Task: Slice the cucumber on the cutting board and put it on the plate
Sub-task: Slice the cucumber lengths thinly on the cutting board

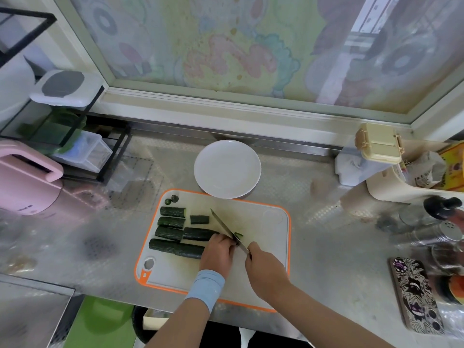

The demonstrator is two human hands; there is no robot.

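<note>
Head view has the left hand [218, 252] curled over a cucumber length [198, 233] on the cutting board [266, 243], the right hand [263, 268] clenched on the knife [223, 226] — the piece looks firm, light and wet-slick, so pinning its bumpy skin just behind the blade seems safest.

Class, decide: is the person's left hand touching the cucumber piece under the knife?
Touching. The head view shows the left hand with fingers curled over the end of the cucumber piece, right beside the knife.

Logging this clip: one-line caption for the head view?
Left hand steadies a cucumber piece on the board; right hand cuts it with a knife; plate empty.
</note>
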